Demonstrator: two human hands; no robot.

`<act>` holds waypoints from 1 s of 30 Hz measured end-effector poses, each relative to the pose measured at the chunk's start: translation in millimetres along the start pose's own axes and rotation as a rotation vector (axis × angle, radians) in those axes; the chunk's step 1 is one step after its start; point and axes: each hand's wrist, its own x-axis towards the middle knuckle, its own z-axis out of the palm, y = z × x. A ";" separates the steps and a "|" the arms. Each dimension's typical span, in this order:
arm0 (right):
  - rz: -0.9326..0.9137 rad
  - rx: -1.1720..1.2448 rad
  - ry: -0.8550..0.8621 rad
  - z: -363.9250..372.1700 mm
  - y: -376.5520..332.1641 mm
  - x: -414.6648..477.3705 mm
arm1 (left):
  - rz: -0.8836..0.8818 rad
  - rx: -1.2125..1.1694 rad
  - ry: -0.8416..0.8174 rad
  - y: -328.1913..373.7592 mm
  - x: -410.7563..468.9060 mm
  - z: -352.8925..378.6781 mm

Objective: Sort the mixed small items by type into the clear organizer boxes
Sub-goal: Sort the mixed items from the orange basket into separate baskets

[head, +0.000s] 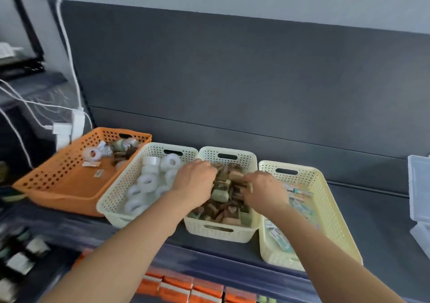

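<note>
Both hands are down in the middle cream basket (224, 231), which is the landmark here and sits on a dark worktop (377, 221) against a dark grey back panel (232, 81). The left hand (194, 181) reaches over the basket's left rim with its fingers curled into the pile of small brown and green packets (221, 192) that fills it; whether it actually grips one I cannot tell, as the fingertips are buried and blurred. The right hand (264, 190) comes in over the right rim, fingers bent narrow and pinched toward a tan packet (236, 175), though a firm hold is not clear either. Touching the middle basket's left side is another cream basket (121, 200) holding clear tape rolls (147, 181). Farther left of that stands an orange basket (62, 184) with a mixed remainder: a tape roll, a few packets and small white labelled pieces. Against the middle basket's right side is a third cream basket (330, 212) with flat white and teal items (278, 234). Well to the right, at the picture's edge, are clear plastic boxes (420, 191). In front of the middle basket, lower down, lie rows of orange packs (186, 288).
</note>
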 end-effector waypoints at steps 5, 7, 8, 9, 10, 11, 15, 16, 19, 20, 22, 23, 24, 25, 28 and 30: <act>-0.104 0.069 0.004 15.4 -70.6 30.8 | -0.126 0.023 -0.009 -75.3 -28.9 -5.7; -0.129 0.086 -0.001 24.0 -101.2 42.2 | -0.157 0.047 -0.018 -106.8 -40.2 -5.6; -0.133 0.092 -0.007 28.5 -117.4 47.9 | -0.166 0.048 -0.023 -122.8 -46.0 -5.6; -0.135 0.098 -0.010 33.3 -133.6 53.7 | -0.169 0.045 -0.031 -138.8 -51.4 -5.5; -0.139 0.102 -0.012 38.3 -149.6 59.4 | -0.167 0.040 -0.042 -154.2 -56.5 -5.2; -0.143 0.106 -0.016 44.4 -165.2 65.1 | -0.161 0.047 -0.051 -169.2 -61.1 -5.6; -0.134 0.150 -0.036 68.4 -222.0 84.7 | -0.162 0.020 -0.036 -225.8 -76.3 -2.0; -0.132 0.156 -0.043 73.7 -234.2 88.9 | -0.163 0.017 -0.040 -238.3 -79.1 -0.1; -0.151 0.126 -0.056 85.5 -265.9 102.4 | -0.197 0.039 -0.083 -269.1 -84.8 5.6; -0.163 0.118 -0.058 88.3 -274.4 107.0 | -0.209 0.055 -0.101 -277.2 -85.4 7.3; -0.183 0.114 -0.069 95.4 -290.8 119.1 | -0.233 0.070 -0.155 -293.8 -85.1 12.4; -0.196 0.106 -0.075 99.1 -297.2 125.1 | -0.247 0.076 -0.189 -300.6 -84.0 15.3; -0.214 0.083 -0.077 103.1 -302.5 131.5 | -0.261 0.090 -0.215 -306.9 -82.4 18.3; -0.237 0.045 -0.083 107.8 -306.8 138.2 | -0.270 0.110 -0.232 -312.6 -79.7 21.6; -0.269 -0.111 -0.163 120.1 -315.6 157.0 | -0.274 0.165 -0.256 -328.7 -69.8 34.7; -0.281 -0.213 -0.224 127.1 -319.3 166.9 | -0.254 0.214 -0.259 -337.0 -62.8 41.9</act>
